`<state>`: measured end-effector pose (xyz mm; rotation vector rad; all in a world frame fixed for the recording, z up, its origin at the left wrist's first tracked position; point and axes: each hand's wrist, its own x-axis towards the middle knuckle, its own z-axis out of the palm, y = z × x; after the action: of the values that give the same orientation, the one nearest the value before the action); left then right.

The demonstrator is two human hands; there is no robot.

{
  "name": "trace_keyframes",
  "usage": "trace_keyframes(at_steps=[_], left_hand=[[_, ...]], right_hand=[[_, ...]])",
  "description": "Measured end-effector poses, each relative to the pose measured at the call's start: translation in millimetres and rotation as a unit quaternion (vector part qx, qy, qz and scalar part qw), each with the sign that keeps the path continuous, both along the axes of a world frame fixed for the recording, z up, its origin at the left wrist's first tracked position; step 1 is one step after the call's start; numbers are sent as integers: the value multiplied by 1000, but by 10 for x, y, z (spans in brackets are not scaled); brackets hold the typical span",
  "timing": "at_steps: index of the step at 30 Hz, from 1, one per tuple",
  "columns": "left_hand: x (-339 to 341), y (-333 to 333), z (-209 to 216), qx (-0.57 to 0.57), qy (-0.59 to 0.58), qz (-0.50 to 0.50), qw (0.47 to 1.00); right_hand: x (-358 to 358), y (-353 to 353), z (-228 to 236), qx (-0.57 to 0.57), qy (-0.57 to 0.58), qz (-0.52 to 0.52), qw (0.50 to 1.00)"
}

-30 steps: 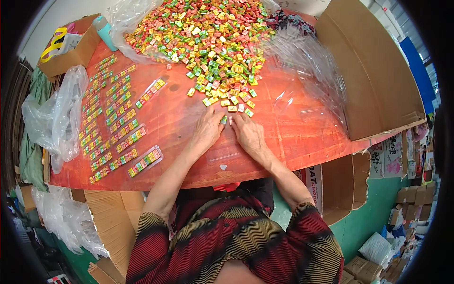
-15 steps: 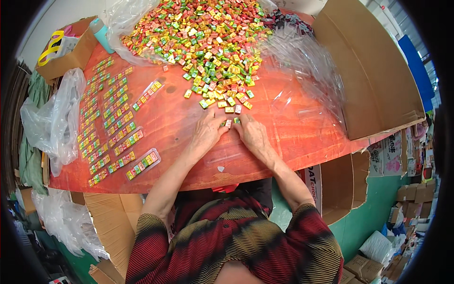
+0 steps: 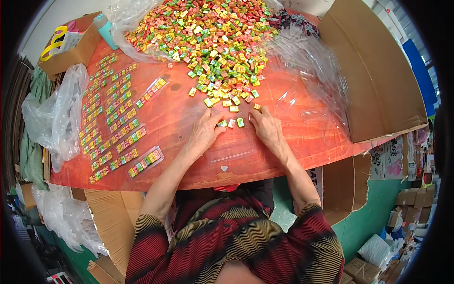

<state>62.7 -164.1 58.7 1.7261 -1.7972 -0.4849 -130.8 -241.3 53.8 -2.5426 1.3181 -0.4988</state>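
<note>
On the red table (image 3: 293, 142) lies a large heap of small box-shaped pieces (image 3: 222, 42), yellow, green and red. My left hand (image 3: 205, 132) rests at the heap's near edge, thumb and forefinger closed about a small yellow-green box (image 3: 222, 123). Beside it stand a white-red box (image 3: 231, 123) and a green box (image 3: 240, 122), in a short row. My right hand (image 3: 267, 128) is to the right of this row, its fingers curled at a yellow box (image 3: 257, 106); a thin reddish edge shows by its thumb. An unfilled clear plastic tray (image 3: 231, 155) lies nearer me.
Rows of filled clear trays (image 3: 145, 162) cover the table's left side. Clear plastic trays (image 3: 314, 71) pile up at right, beside a tall cardboard box (image 3: 373, 71). At far left are a turquoise bottle (image 3: 105, 31), a cardboard box (image 3: 73, 57) and a plastic bag (image 3: 61, 113).
My right hand has moved right, away from the left, and reached a yellow box. The row between my hands is now more exposed. My left hand stays near the same place.
</note>
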Motion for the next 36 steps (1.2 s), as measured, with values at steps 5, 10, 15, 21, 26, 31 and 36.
trace_keyframes(at_steps=[5,10,15,21,26,31,36], left_hand=[[54,-16,-5,-17,5,-26,999],[142,53,23,20,-22,4,1000],[236,48,55,66,-68,-11,995],[228,123,-27,4,-10,41,999],[162,166,-87,1,-3,77,997],[124,170,-68,10,36,72,997],[40,65,-145,-30,-6,78,996]], right_hand=[[-40,139,90,29,-16,38,999],[42,137,187,39,-8,2,999],[452,271,149,-74,-12,96,993],[790,291,-64,-122,-15,174,977],[887,290,-27,-65,-20,126,990],[817,31,144,-49,-110,80,990],[690,-473,194,-29,-89,-92,991]])
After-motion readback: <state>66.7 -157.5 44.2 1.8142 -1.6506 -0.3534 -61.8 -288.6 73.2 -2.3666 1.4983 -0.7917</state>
